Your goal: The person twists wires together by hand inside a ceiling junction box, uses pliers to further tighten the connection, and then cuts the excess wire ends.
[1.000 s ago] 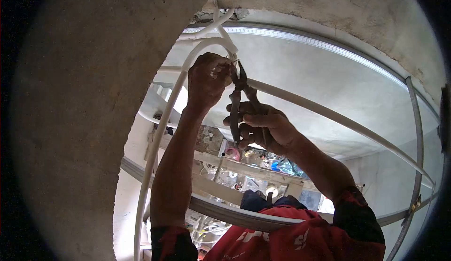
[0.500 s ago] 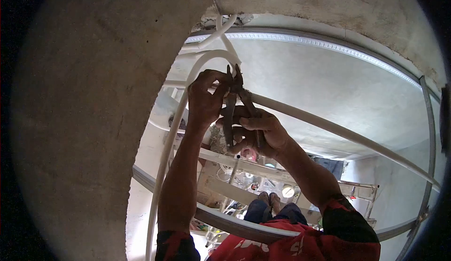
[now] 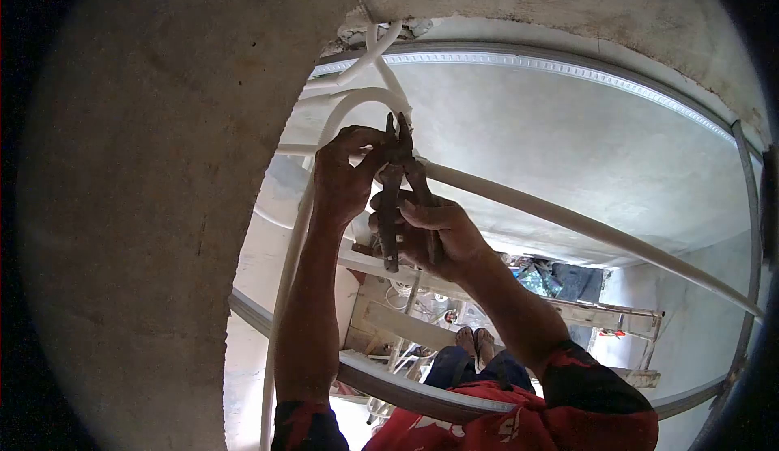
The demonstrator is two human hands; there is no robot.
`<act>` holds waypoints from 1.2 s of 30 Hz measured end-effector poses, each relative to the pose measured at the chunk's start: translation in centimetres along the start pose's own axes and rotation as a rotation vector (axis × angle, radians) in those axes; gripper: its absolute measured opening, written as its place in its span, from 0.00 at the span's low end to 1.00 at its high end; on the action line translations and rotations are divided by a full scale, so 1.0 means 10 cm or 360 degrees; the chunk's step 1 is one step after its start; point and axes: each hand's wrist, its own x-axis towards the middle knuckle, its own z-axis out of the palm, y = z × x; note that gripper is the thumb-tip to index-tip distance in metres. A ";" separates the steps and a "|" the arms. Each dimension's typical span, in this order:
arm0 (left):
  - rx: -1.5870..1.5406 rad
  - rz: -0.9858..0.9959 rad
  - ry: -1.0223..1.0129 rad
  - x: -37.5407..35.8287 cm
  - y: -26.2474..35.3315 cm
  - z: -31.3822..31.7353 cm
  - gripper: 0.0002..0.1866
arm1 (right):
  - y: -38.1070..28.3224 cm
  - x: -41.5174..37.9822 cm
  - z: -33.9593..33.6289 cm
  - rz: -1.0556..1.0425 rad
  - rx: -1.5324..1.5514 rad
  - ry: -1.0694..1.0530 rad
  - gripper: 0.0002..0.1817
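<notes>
Dark, worn pliers (image 3: 391,215) point upward, with their jaws beside the end of a bent white conduit pipe (image 3: 357,98). My right hand (image 3: 442,236) is wrapped around the pliers' handles, which stand slightly apart. At the pliers' head, my left hand (image 3: 341,179) is closed, thumb and fingers pinched together. Whatever lies in that pinch is too small and dark to make out. The bent pipe arches over my left hand and runs down behind my left forearm. Behind the pliers, a straight white pipe (image 3: 568,211) slopes down to the right.
A rough concrete surface (image 3: 146,207) fills the left side. Curved-looking metal channels (image 3: 519,60) frame the opening. More white pipes (image 3: 377,61) emerge near a broken concrete edge above. Far below are my feet (image 3: 475,345), wooden planks (image 3: 410,325) and scaffold bars.
The pliers' handles and jaws have come closer together as my right hand's fingers curled in. My left hand keeps its pinch at the pliers' head. The view has shifted slightly.
</notes>
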 end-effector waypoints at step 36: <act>0.0243 0.0068 0.0104 -0.02 -0.03 0.07 0.15 | 0.06 -0.29 0.11 -0.0004 -0.1455 -0.0113 0.21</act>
